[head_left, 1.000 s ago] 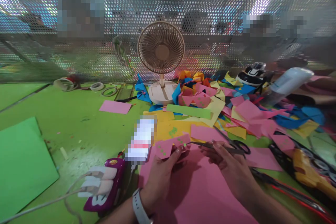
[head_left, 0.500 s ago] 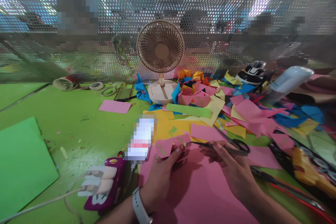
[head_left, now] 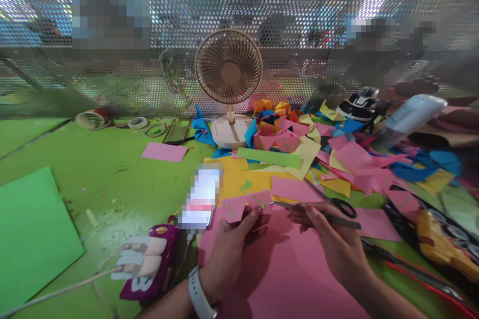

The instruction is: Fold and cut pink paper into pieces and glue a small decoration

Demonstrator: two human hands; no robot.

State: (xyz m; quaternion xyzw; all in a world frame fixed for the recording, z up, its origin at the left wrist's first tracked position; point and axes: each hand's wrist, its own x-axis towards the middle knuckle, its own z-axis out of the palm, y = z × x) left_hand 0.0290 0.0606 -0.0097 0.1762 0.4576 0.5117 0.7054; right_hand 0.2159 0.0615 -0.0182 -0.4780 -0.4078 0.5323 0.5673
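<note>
My left hand [head_left: 232, 244], with a white band on its wrist, pinches a small folded pink paper piece [head_left: 232, 208] dotted with tiny green bits. My right hand [head_left: 329, 232] grips dark tweezers [head_left: 286, 205] between thumb and fingers, their tips beside the paper's right part, near the left thumb. Whether anything sits between the tips is too small to tell. Under both hands lies a large pink sheet [head_left: 299, 279]. A yellow sheet [head_left: 232, 179] with green bits on it lies just beyond. Black scissors handles [head_left: 346, 208] show behind my right hand.
A fan [head_left: 229, 72] stands before a perforated metal screen [head_left: 149, 25]. Coloured paper pieces [head_left: 359, 162] heap at right, near a leaning bottle [head_left: 415, 117]. A phone [head_left: 202, 194] and a purple power strip [head_left: 168, 254] with cables lie left. A black tray [head_left: 391, 209] holds a yellow tool.
The tweezers' tips have drawn slightly right from the paper, and their back end has shifted right and down with my right hand. The green bit at the tips no longer shows there.
</note>
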